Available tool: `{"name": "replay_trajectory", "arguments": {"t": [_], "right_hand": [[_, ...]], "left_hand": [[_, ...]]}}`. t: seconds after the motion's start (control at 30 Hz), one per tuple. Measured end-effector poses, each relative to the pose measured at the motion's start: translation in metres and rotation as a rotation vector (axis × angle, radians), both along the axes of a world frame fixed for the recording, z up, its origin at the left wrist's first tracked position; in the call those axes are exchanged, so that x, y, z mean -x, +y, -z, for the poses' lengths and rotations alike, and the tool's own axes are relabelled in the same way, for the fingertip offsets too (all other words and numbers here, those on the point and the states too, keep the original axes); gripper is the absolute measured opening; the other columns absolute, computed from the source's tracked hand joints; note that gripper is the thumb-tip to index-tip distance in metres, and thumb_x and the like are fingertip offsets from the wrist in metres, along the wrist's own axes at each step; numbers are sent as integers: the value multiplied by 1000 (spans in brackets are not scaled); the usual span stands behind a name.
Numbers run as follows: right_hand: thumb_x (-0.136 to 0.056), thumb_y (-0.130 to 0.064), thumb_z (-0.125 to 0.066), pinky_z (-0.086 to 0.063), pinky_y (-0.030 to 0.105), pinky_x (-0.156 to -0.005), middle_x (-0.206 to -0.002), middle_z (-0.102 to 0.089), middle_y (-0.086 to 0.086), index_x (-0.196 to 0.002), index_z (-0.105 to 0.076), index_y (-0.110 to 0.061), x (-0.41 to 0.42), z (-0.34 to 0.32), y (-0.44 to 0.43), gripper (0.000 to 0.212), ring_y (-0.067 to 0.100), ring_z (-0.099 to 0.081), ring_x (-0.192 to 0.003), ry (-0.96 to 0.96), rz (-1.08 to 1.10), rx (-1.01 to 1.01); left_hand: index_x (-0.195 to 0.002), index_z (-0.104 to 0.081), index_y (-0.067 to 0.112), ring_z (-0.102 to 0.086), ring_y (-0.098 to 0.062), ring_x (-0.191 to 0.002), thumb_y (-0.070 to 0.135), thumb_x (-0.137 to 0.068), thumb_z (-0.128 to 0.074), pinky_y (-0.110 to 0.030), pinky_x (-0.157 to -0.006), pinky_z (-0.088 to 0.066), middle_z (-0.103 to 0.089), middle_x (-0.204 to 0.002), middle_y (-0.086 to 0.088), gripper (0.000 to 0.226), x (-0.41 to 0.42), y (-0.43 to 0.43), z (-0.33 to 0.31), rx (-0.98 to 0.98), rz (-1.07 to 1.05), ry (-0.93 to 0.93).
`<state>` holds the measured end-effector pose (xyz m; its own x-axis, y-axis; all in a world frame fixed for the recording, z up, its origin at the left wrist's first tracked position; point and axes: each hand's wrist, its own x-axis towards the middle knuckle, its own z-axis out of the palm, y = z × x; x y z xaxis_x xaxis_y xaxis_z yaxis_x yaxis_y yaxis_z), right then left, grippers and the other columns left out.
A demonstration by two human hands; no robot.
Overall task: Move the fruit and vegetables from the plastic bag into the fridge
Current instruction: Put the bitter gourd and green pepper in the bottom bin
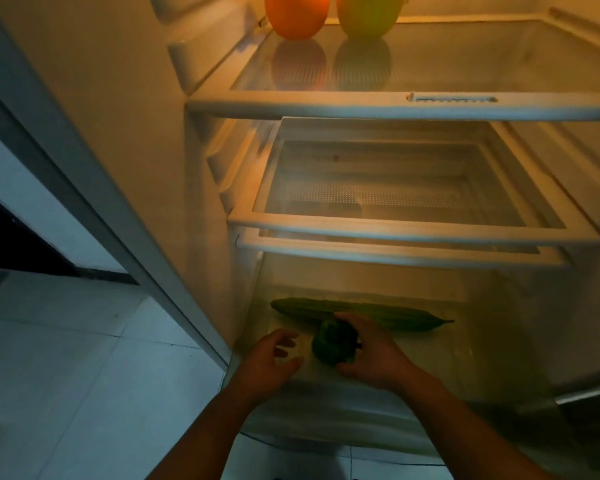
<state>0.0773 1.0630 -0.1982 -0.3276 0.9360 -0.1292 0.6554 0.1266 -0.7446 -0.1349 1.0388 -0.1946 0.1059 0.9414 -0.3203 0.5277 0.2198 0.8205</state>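
One green pepper sits gripped in the right hand, left hand loosely spread beside.

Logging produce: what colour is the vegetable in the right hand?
Dark green; the vegetable shows best in the head view.

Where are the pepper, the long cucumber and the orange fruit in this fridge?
Pepper (331, 344): head view, on its dark green side.
Cucumber (402, 316): head view, midway along its length.
Orange fruit (295, 15): head view, on its rounded front.
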Motion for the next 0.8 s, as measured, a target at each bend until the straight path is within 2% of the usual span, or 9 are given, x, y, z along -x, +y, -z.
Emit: {"name": "replay_trajectory", "arguments": {"t": [0.13, 0.3, 0.5, 0.6, 0.7, 0.8], "right_hand": [[-63, -27, -80, -47, 38, -97, -133, -45, 1, -133, -41, -24, 16, 0, 8, 81, 20, -48, -120, 16, 2, 10], [-66, -27, -79, -47, 34, -96, -133, -46, 3, -133, -42, -21, 22, -1, 9, 77, 20, -48, -118, -8, -9, 9], [-68, -29, -78, -45, 33, -98, -129, -46, 3, -130, -45, -21, 20, -9, 7, 71, 18, -47, -118, 24, -2, -40], [-70, -27, -77, -42, 26, -99, -133, -44, 1, -132, -44, -23, 11, -13, 1, 70, 14, -45, -120, 31, 36, -43], [-77, -25, -72, -35, 13, -89, -132, -45, -2, -132, -45, -23, -1, -18, -9, 61, 6, -43, -114, -5, 76, -50], [-82, -30, -67, -29, 11, -89, -136, -47, -2, -131, -47, -24, -14, -18, -20, 53, 11, -45, -122, -64, 94, -50]], "left_hand": [[-123, -49, 25, -52, -7, -100, 20, -84, -65, -21, -78, -48, -54, -113, 7, 42, 1, 2, -1, -22, 7, 10], [-124, -47, 25, -49, -8, -101, 18, -85, -63, -20, -76, -47, -49, -112, 9, 42, 0, 2, -3, -29, 10, 21], [-126, -45, 23, -49, -11, -106, 18, -86, -63, -29, -88, -48, -46, -120, 6, 45, -1, 0, -5, -39, 40, 39], [-126, -45, 22, -49, -11, -106, 17, -85, -64, -26, -85, -48, -47, -123, 3, 46, -1, 0, -11, -49, 41, 40], [-124, -47, 23, -49, -10, -104, 20, -85, -63, -21, -80, -45, -48, -119, 5, 42, -2, 1, -20, -73, 31, 50], [-123, -50, 21, -50, -8, -102, 22, -85, -64, -14, -74, -42, -51, -119, 5, 40, -8, 1, -30, -123, 8, 60]]}}
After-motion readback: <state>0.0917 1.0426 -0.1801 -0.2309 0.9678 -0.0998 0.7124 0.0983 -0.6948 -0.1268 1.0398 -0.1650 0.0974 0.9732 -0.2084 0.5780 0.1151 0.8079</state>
